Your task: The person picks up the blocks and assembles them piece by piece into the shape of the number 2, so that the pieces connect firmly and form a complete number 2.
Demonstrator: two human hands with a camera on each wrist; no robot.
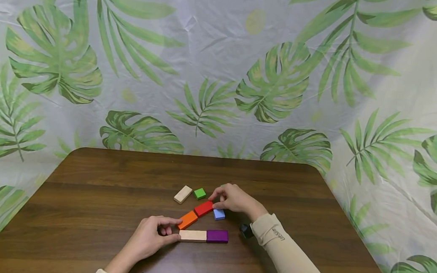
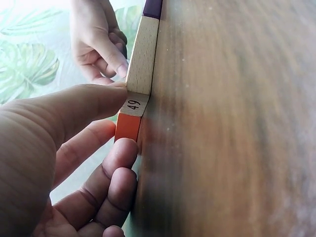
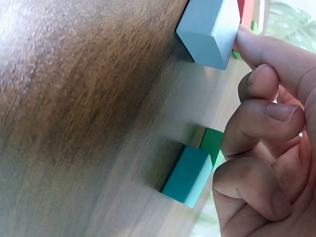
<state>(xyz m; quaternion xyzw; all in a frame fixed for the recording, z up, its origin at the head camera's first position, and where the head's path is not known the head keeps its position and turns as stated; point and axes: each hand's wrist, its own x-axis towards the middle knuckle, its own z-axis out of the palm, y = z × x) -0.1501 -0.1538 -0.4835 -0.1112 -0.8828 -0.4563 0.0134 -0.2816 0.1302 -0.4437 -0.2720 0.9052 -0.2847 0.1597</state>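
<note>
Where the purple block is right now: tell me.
In the head view, the purple block lies nearer the camera than the blue block, against the right end of the pale block the left hand touches.

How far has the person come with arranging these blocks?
Done, apparently: purple block and near pale block lie end to end. In hand: left hand touches the orange block, right hand the red block. Probably left: green block and far pale block, lying apart.

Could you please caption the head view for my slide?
Left hand at the orange block, right hand at the red block, on a brown table.
</note>
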